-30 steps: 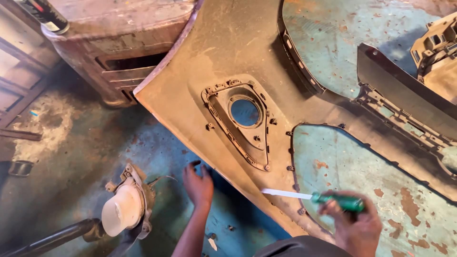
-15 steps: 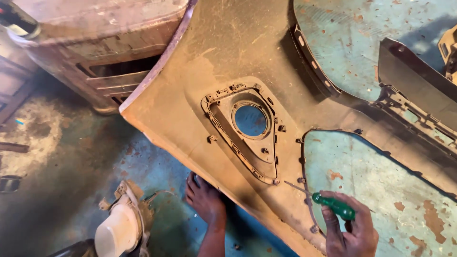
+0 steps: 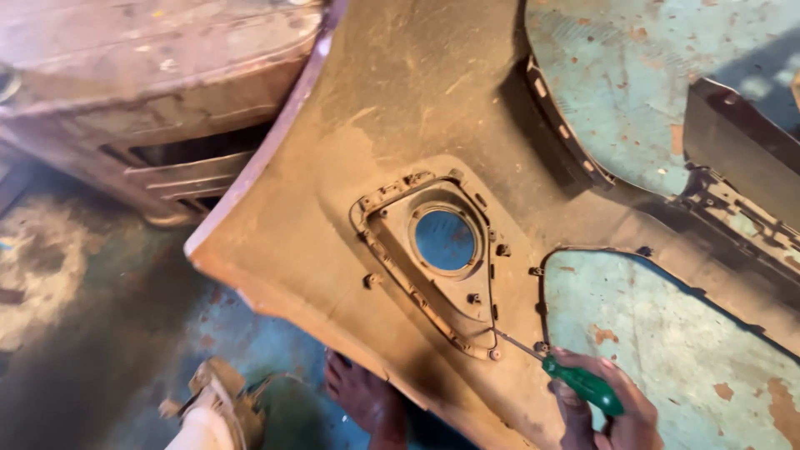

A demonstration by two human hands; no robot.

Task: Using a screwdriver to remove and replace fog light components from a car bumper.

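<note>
While the right hand grips a green-handled screwdriver at the near right, fingers wrapped tight round the handle, its tip touches a fastener at the near corner of the fog-lamp bracket on the dusty bumper. Near the bumper's near edge, the left hand lies open, fingers spread, holding nothing, with a detached lamp to its left.

Only the two hands showed, both at the near edge of the view. The right grip was bare, with uncovered fingers, short rounded nails and creased knuckles; the frame cut it off at the wrist. The left grip, further left, was bare too, its fingers dusty and its wrist uncovered down to the bottom edge. Dimmer light made its finer details hard to tell.
</note>
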